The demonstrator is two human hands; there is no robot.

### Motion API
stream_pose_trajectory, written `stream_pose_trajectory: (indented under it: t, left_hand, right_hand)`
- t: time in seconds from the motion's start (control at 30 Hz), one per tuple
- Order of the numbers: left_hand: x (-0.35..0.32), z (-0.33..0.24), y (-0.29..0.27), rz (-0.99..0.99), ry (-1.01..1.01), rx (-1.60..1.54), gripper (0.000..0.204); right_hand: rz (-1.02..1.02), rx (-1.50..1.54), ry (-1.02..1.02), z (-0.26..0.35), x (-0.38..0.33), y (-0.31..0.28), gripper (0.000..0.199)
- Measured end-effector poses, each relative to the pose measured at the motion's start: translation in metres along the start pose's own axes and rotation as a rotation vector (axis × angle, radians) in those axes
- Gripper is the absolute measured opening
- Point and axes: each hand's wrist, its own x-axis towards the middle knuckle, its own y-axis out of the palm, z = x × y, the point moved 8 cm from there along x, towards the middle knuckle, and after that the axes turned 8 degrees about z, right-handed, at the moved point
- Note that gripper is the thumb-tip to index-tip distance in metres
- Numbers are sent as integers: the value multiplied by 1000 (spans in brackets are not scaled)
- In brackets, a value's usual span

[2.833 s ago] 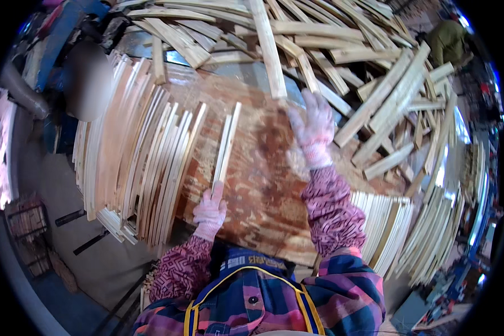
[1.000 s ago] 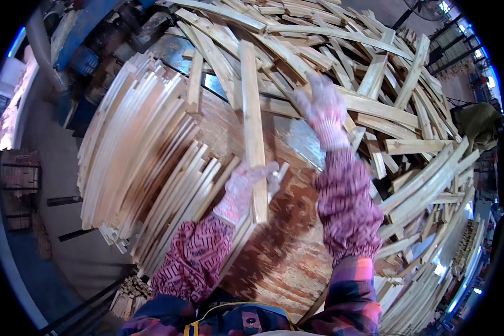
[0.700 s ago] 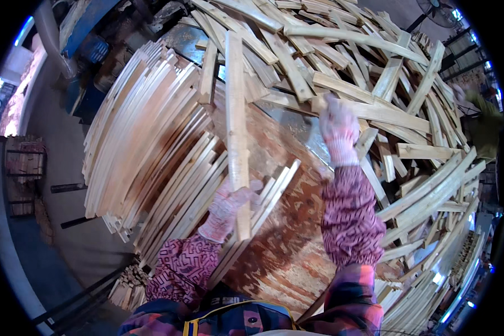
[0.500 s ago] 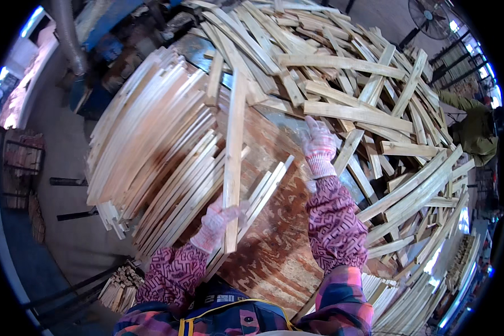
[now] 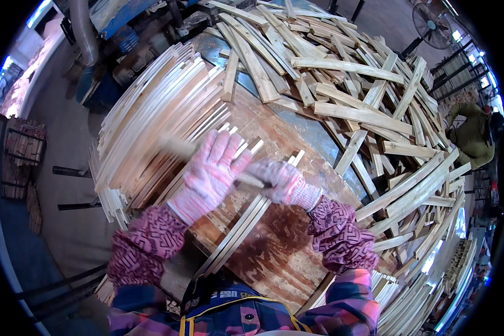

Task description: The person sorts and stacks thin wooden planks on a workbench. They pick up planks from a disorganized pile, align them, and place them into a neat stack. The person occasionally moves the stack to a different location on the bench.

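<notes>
We see a grey floor (image 5: 70, 235), w/ a ribbed duct (image 5: 84, 33) at upper L, a round fan (image 5: 431, 25) at upper R & bright light (image 5: 457, 35) near it.

Along the left edge of the counter (image 5: 285, 241) runs a packed row of strips (image 5: 151, 112). Across its far and right sides spreads a heap of boards (image 5: 364, 115), one over another. A few separate strips (image 5: 242, 225) extend side by side from the near edge toward the middle; above them, the left hand (image 5: 215, 173) and right hand (image 5: 285, 182) meet at a single board (image 5: 179, 147). Beyond the far right corner stands a fan (image 5: 431, 25).
</notes>
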Motion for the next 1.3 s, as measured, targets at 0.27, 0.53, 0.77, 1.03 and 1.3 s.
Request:
stream_pose_trajectory:
  t: [0.27, 0.53, 0.77, 1.03, 1.3]
  left_hand:
    - [-77, 97, 135, 656, -614, -566, 76]
    - [-109, 45, 177, 353, -778, -1620, 60]
    - [-81, 9, 161, 250, -698, -1839, 32]
    - [-58, -118, 106, 159, -423, -2246, 57]
    - [-83, -191, 120, 250, -600, -2127, 46]
  right_hand:
    - [-757, -212, 717, -202, 51, -148, 47]
    - [-710, -267, 854, -260, 69, -153, 32]
    - [-1275, 1126, 590, -208, -201, 6, 22]
    - [-1576, 2386, 71, -68, -298, 194, 31]
    - [-1108, 2538, 373, 22, -256, 309, 33]
